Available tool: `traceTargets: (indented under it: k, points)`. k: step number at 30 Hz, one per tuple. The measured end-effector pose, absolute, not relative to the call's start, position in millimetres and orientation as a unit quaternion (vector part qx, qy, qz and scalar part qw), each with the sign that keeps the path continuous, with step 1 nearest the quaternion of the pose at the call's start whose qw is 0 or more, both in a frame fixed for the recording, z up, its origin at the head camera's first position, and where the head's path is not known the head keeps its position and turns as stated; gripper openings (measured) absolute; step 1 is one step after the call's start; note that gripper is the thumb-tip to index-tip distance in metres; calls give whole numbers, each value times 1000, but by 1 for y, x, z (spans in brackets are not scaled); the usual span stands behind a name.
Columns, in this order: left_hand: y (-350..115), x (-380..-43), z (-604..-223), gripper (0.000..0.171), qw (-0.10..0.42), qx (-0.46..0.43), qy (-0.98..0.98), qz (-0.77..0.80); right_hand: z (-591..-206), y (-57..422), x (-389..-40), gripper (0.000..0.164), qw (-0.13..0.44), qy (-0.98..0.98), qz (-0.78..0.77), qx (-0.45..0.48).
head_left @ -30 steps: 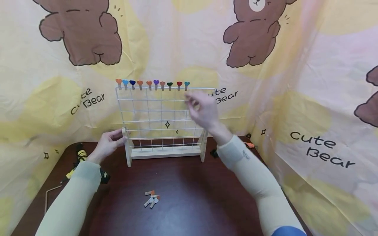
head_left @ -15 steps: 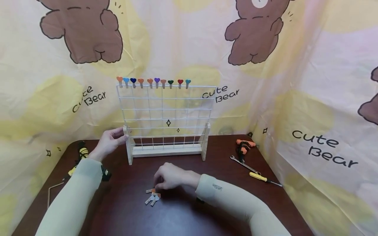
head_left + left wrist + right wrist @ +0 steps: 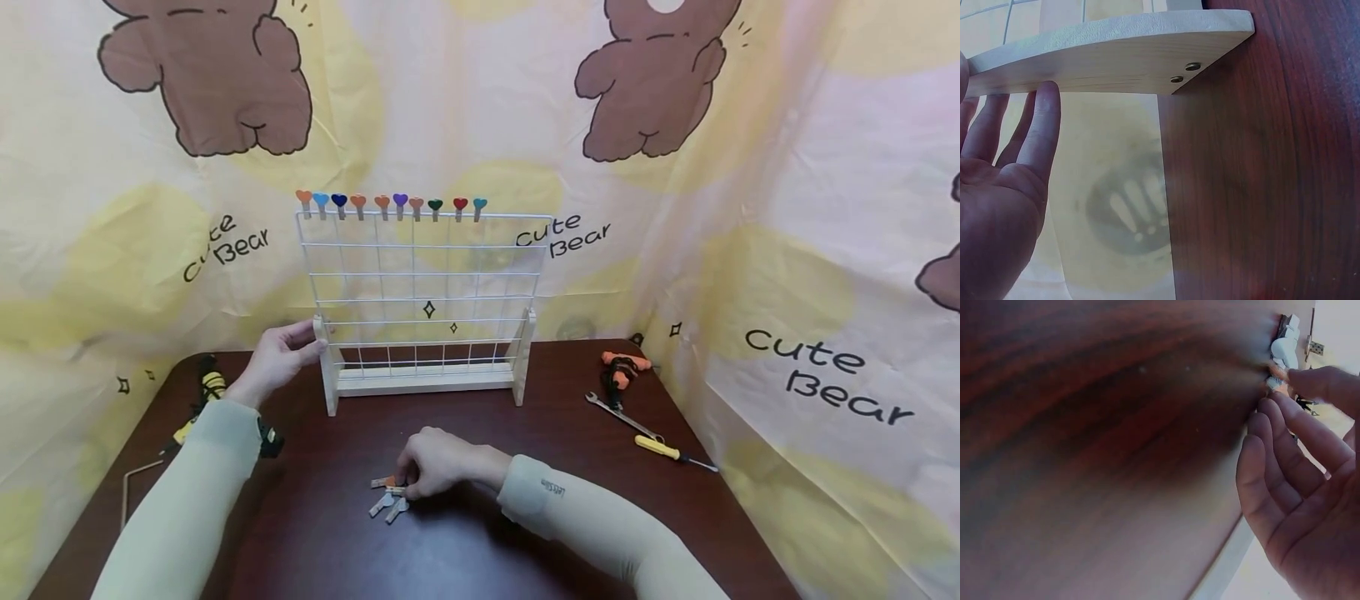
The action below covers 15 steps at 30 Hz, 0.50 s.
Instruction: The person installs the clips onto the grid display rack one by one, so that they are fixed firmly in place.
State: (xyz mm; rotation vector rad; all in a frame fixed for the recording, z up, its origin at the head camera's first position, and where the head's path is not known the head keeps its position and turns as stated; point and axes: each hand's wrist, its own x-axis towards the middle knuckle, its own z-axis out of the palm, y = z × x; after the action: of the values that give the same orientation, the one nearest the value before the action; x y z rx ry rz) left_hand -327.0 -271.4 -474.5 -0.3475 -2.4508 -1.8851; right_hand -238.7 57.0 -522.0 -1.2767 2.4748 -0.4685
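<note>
A white wire grid rack (image 3: pixel 423 384) with a wooden stand has several heart-topped clothespins (image 3: pixel 340 202) clipped along the left and middle of its top wire. My left hand (image 3: pixel 273 365) holds the stand's left post between thumb and fingers; in the left wrist view its fingertips lie against the wooden side (image 3: pixel 1110 69). On the table in front, my right hand (image 3: pixel 442 462) is at a small pile of clothespins (image 3: pixel 382 503), orange and white. Thumb and forefinger pinch an orange clothespin (image 3: pixel 1277 371) there, which the fingers partly hide.
Right of the rack lie an orange-handled tool (image 3: pixel 621 371), a wrench (image 3: pixel 624 418) and a yellow screwdriver (image 3: pixel 657 447). A yellow-and-black tool (image 3: pixel 213 385) and a hex key (image 3: pixel 127 496) are on the left. A bear-print curtain (image 3: pixel 465 108) hangs behind the table.
My right hand has come down from the rack's top wire to the clothespin pile and now pinches one of them. My left hand has stayed on the post.
</note>
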Motion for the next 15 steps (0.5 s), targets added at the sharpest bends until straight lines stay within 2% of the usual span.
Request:
traceTargets:
  k: [9,12,15]
  points:
    - [-269,-329,-475,60,12,-111,-794,-597,-523,65,-238,15,138,874,-189,-426]
    - [-269,-327,-475,59,14,-107,-801,-589,-508,78,-244,11,116,872,-219,-422]
    - [-270,-326,-474,59,13,-109,-805,-583,-477,100,-256,6,71,864,-263,-423]
